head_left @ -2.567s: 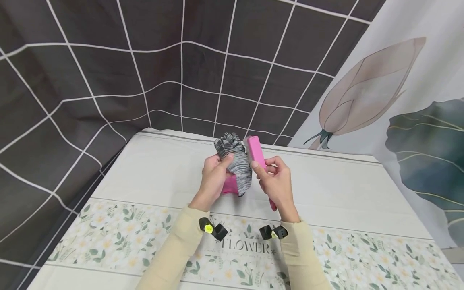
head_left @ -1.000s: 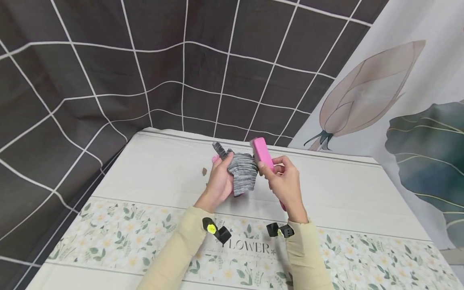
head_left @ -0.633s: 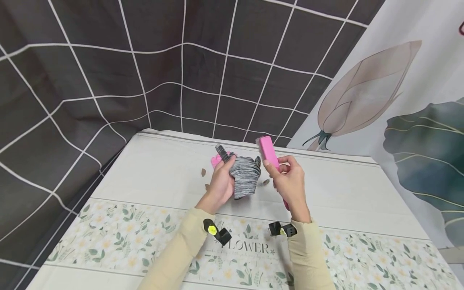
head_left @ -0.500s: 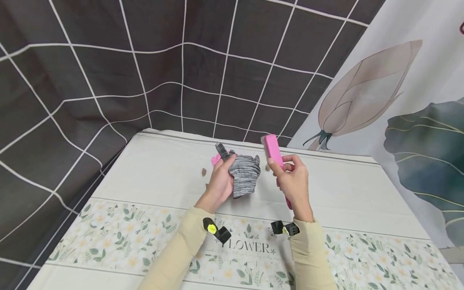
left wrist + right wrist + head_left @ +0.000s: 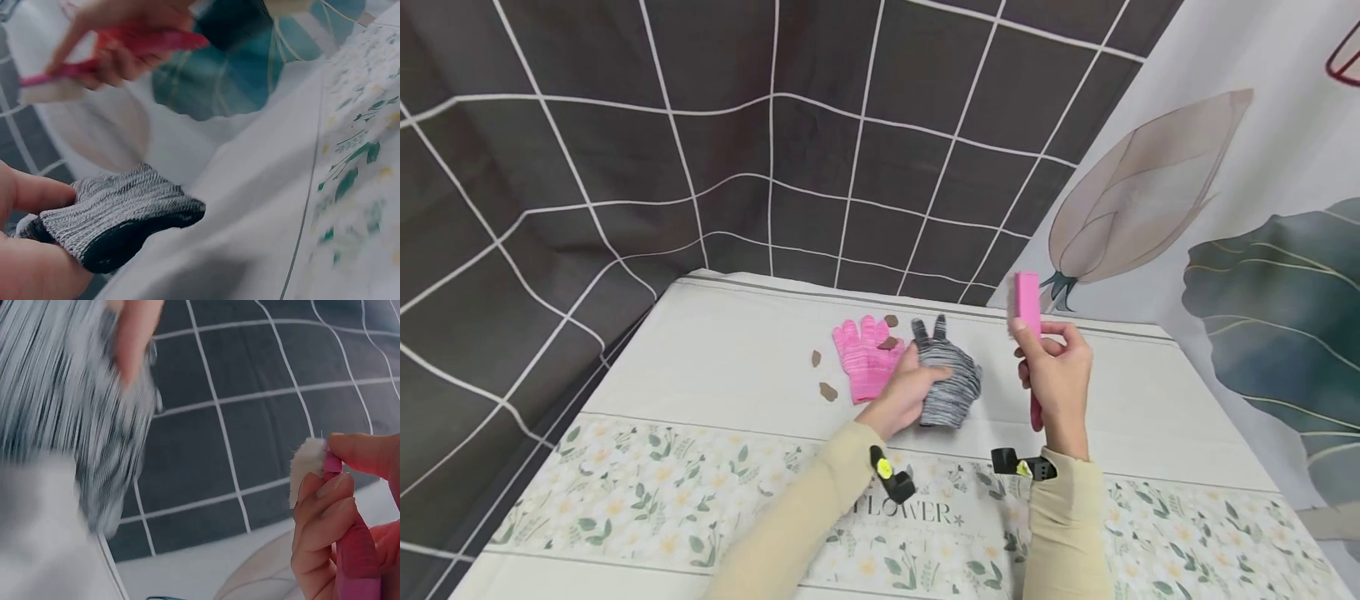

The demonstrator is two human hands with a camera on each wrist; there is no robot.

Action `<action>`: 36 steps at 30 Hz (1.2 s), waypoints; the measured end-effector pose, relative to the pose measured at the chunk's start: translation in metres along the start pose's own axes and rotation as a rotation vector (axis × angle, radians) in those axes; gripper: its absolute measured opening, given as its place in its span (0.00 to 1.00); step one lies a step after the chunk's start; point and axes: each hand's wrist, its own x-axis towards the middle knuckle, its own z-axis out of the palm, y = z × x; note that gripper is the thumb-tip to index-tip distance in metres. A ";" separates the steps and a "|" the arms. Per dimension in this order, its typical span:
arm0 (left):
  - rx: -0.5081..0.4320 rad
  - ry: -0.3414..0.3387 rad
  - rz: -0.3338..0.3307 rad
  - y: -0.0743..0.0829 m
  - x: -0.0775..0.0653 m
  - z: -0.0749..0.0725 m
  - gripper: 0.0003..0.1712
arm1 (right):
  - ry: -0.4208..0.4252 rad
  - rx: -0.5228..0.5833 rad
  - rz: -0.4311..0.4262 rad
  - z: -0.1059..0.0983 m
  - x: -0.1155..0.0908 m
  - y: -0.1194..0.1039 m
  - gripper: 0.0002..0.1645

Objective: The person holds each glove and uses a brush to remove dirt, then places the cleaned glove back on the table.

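My left hand (image 5: 910, 392) grips a grey-and-black striped knit glove (image 5: 951, 383) over the table, thumb across its front. Two of the glove's fingers stick up; the others are folded or hidden. In the left wrist view the cuff (image 5: 137, 219) of this glove gapes, dark inside. My right hand (image 5: 1056, 375), apart from the glove on the right, holds a pink brush (image 5: 1028, 304) upright by its handle. Pale bristles (image 5: 307, 465) show on the brush in the right wrist view. A pink knit glove (image 5: 867, 362) lies flat on the table, left of the grey one.
Small brown flakes lie on the white tablecloth (image 5: 737, 367): one flake (image 5: 828, 392) left of the pink glove, another (image 5: 816, 358) farther back, and others on or beside its fingers. A dark grid-patterned curtain (image 5: 820, 150) hangs behind the table, a leaf-print curtain (image 5: 1150, 192) at the right.
The grey glove and my left hand have moved right, uncovering the pink glove and more brown flakes. My right hand has carried the brush farther right, away from the grey glove.
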 end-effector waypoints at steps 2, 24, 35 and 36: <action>-0.001 -0.008 -0.010 -0.012 0.012 0.012 0.35 | 0.009 0.032 0.006 -0.004 0.002 0.001 0.26; 0.043 0.114 -0.058 -0.066 0.081 0.031 0.51 | 0.003 -0.030 -0.011 0.006 0.004 0.007 0.25; 0.348 0.307 0.002 -0.038 0.071 0.015 0.46 | 0.005 -0.042 0.044 0.005 0.009 0.007 0.26; 0.360 0.310 -0.006 -0.036 0.070 0.014 0.45 | 0.004 -0.044 0.044 0.005 0.009 0.007 0.26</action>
